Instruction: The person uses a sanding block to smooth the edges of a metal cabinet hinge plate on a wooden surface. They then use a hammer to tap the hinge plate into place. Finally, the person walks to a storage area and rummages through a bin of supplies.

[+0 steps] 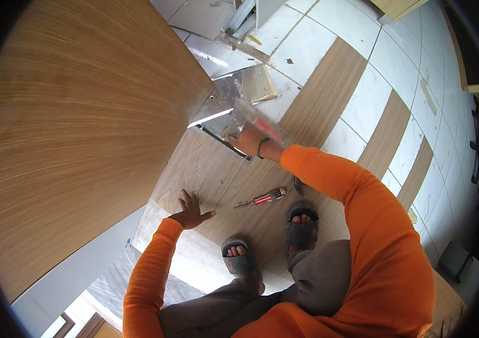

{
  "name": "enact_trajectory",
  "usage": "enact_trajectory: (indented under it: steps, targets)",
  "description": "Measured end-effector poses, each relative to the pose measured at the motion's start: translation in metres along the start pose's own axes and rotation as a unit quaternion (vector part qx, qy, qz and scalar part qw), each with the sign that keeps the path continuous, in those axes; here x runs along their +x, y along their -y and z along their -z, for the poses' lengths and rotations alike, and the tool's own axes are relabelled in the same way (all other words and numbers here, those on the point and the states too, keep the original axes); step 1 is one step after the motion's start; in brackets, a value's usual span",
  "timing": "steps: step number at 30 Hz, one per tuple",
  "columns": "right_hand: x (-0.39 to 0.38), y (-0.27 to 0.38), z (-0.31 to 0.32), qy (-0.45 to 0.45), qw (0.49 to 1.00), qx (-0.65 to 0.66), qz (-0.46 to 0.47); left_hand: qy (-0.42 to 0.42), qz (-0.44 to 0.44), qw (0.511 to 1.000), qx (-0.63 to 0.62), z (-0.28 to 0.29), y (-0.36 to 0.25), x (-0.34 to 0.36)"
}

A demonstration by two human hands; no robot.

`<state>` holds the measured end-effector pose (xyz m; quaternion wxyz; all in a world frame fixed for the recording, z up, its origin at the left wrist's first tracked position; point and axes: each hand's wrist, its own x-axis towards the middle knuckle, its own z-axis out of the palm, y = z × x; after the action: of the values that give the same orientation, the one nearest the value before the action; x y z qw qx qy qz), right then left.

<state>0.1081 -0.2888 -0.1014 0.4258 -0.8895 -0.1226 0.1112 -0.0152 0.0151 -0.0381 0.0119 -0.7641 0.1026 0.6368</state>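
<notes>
My left hand rests with its fingers spread on the wood-look floor strip, holding nothing. My right hand is at the rectangular metal-edged recess in the floor, beside the door's lower corner. It appears closed around a long greyish tool with a red patch, too motion-blurred to name its kind. On the floor between my hands and feet lies a screwdriver with a striped, starred handle, its shaft toward the left. Past the recess sits a shiny metal plate with holes.
A large wood-grain door fills the left side. White tiles alternate with wood-look strips at the right. Debris and metal pieces lie at the far side. My sandalled feet stand close by.
</notes>
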Motion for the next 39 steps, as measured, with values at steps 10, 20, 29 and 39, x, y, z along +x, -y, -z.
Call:
enact_trajectory:
  steps: [10,20,29,39]
  targets:
    - [0.018,0.003,0.047,0.125,0.971,0.188,-0.076,-0.006,0.017,1.000,0.021,0.000,-0.004,0.002]
    - [0.014,0.048,0.077,0.026,0.993,0.069,0.092,-0.016,0.004,1.000,-0.005,0.000,-0.004,0.000]
    - [-0.028,0.015,0.010,0.034,0.997,-0.063,-0.018,-0.003,0.014,1.000,-0.023,0.005,-0.007,-0.007]
    - [-0.024,0.014,0.034,-0.002,0.998,0.053,0.025,-0.004,0.017,1.000,-0.007,0.003,-0.006,-0.003]
